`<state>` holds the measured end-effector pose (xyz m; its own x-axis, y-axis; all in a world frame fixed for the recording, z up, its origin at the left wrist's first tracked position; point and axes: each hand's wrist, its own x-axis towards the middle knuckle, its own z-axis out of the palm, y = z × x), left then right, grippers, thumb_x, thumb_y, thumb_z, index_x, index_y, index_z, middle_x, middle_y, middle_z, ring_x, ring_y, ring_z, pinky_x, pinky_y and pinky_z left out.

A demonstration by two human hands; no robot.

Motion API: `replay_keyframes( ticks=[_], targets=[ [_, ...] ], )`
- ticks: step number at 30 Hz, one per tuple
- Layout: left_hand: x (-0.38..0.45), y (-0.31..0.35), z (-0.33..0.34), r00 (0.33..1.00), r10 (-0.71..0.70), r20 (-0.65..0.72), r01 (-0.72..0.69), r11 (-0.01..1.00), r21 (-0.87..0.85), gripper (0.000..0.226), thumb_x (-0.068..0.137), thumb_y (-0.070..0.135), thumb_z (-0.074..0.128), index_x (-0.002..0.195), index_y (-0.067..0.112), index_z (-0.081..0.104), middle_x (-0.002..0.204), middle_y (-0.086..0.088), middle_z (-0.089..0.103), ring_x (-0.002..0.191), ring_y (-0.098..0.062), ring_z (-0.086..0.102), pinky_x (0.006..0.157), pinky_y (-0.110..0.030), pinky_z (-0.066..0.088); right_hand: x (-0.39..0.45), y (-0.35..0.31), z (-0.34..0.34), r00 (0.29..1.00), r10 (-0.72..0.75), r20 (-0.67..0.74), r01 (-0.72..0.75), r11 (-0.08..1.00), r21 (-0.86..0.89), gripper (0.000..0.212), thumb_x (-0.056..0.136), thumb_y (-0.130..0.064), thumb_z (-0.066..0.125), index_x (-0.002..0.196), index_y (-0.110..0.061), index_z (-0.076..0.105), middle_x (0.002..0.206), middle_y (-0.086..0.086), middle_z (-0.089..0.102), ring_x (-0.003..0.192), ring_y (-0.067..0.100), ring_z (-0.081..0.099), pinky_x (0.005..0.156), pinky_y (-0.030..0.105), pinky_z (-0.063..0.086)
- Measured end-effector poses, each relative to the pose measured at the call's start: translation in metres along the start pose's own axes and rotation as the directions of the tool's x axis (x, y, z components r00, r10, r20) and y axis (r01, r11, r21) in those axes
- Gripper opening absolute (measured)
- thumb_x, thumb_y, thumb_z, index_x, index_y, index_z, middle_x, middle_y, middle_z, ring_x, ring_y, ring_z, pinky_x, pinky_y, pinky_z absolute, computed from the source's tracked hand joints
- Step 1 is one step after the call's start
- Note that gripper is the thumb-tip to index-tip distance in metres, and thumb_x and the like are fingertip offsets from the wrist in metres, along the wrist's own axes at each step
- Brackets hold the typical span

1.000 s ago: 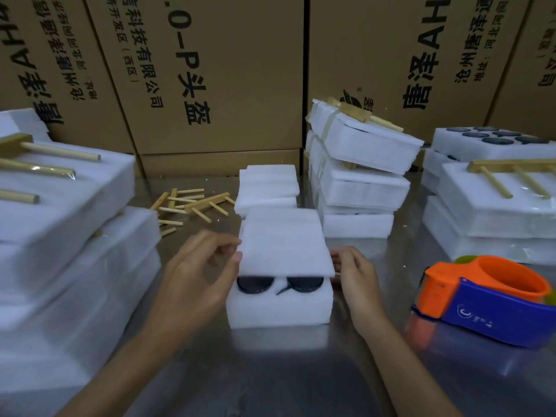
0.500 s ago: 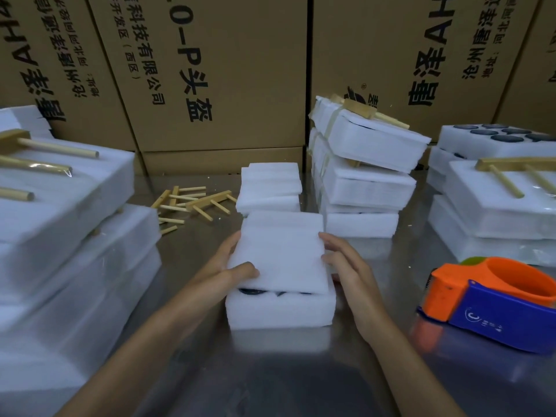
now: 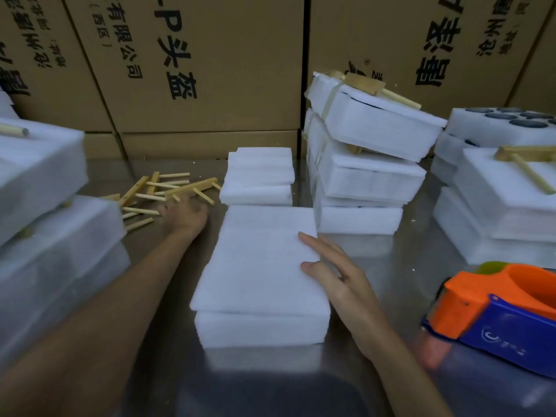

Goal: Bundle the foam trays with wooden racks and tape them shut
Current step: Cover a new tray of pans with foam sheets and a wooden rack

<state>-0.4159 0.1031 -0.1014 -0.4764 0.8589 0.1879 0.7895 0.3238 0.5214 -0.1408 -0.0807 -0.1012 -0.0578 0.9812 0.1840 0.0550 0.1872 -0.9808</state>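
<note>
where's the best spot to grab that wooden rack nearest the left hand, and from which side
Probably by its flat crossbar, coming from above. The wooden rack lies flat on the metal table, and the bar is its broadest, most solid part; the thin pegs stick out toward the near side and would let it swing. The left hand already reaches at it, while the right hand rests on the foam cover.

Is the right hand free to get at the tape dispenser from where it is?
Probably yes. The right hand rests open on the foam tray's edge, holding nothing, and the tape dispenser sits just to its right with bare table between them.
</note>
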Motion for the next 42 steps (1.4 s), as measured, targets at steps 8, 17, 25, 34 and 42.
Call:
replay_keyframes(
  ticks=[8,17,25,34,42],
  targets=[
    [-0.006,-0.013,-0.008,0.912,-0.287,-0.294,0.041,0.776,-0.63,0.028,0.095,0.006,0.044,0.109,0.008,0.068,0.126,-0.017,0.06,0.114,-0.031,0.056,0.094,-0.029,0.041,0.001,-0.003,0.0,1.0,0.004,-0.029,-0.002,0.998,0.061,0.035,0.091,-0.018,0.067,0.117,-0.041,0.07,0.138,-0.023,0.052,0.124,-0.004,0.051,0.101,0.022,0.049],
    [-0.047,0.026,-0.078,0.776,0.22,-0.592,-0.492,0.798,-0.348,0.025,0.099,0.008,0.046,0.113,0.001,0.064,0.116,-0.018,0.059,0.097,-0.022,0.056,0.075,-0.005,0.032,-0.004,-0.008,0.001,0.999,0.043,-0.032,-0.042,0.998,0.036,0.036,0.092,-0.021,0.066,0.121,-0.042,0.068,0.141,-0.02,0.052,0.128,-0.003,0.048,0.112,0.032,0.04],
    [-0.09,0.066,-0.158,0.566,0.349,-0.747,-0.692,0.693,-0.201,0.027,0.094,0.032,0.06,0.105,0.012,0.074,0.091,-0.002,0.073,0.078,-0.011,0.064,0.072,-0.02,0.05,-0.007,-0.011,0.001,0.998,0.066,-0.023,-0.065,0.997,0.031,0.035,0.093,-0.024,0.065,0.123,-0.042,0.066,0.142,-0.018,0.051,0.127,-0.001,0.049,0.106,0.024,0.044],
    [-0.128,0.081,-0.134,0.736,0.421,-0.53,-0.598,0.771,-0.217,0.016,0.092,0.021,0.063,0.098,0.009,0.072,0.079,-0.004,0.073,0.062,-0.011,0.064,0.058,-0.015,0.045,-0.007,-0.012,0.001,0.998,0.06,-0.037,-0.058,0.997,0.042,0.034,0.092,-0.024,0.066,0.12,-0.044,0.067,0.139,-0.019,0.053,0.126,-0.002,0.049,0.109,0.028,0.044],
    [-0.135,0.099,-0.146,0.568,0.573,-0.591,-0.731,0.681,-0.043,0.02,0.095,0.024,0.062,0.098,0.008,0.072,0.077,-0.006,0.068,0.067,-0.023,0.061,0.058,-0.039,0.051,-0.007,-0.012,0.001,0.996,0.084,-0.033,-0.083,0.996,0.041,0.034,0.093,-0.028,0.066,0.121,-0.045,0.065,0.14,-0.018,0.052,0.124,0.003,0.05,0.108,0.034,0.046]
  ],
)
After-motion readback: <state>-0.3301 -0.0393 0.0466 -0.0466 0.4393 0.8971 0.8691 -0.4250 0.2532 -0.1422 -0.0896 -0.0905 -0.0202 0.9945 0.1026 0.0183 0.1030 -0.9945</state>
